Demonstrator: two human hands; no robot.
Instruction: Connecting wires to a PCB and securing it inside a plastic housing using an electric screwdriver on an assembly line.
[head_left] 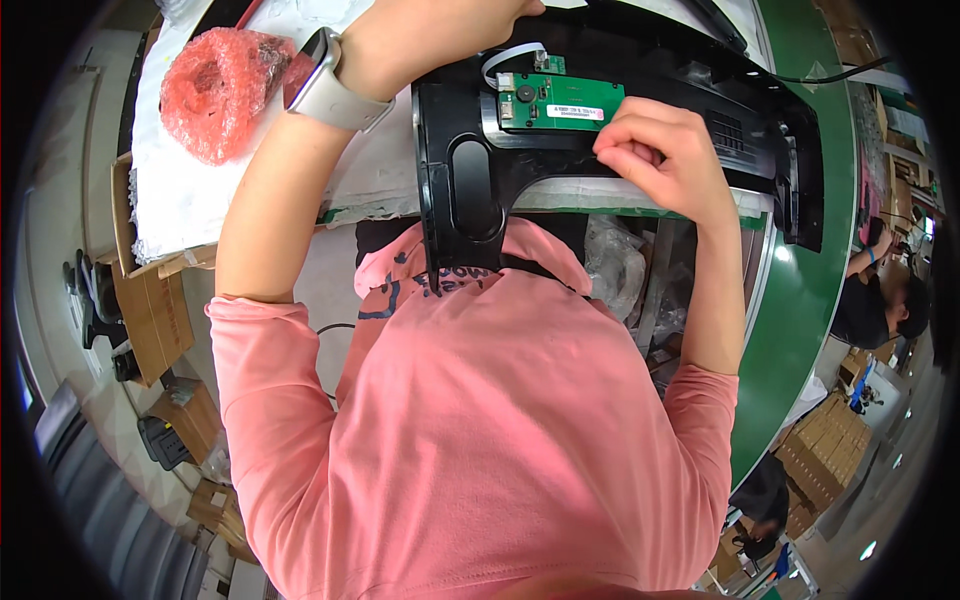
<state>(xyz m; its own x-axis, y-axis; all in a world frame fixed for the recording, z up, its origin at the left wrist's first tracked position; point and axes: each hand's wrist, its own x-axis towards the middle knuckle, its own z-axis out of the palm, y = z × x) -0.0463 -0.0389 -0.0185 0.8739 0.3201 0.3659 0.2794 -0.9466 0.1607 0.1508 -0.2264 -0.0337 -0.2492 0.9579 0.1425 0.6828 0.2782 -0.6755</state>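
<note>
A green circuit board (565,103) with a white label lies on a large black plastic housing (600,158). From its left end a white ribbon cable (497,62) loops up to a smaller green board (549,65). My right hand (668,150) is at the right end of the larger board, thumb and fingers pinched together. What they hold, if anything, is too small or hidden to make out. Over the housing's upper left reaches my left hand (455,32), wearing a watch (335,88) at the wrist; its fingers are mostly cut off by the top edge.
Crumpled pink bubble wrap (222,95) lies on the white-covered table (165,205) at left. A green surface (800,300) runs down the right side. Cardboard boxes (155,320) stand at far left. Another person (880,300) is at the far right. A black cable (835,76) crosses at upper right.
</note>
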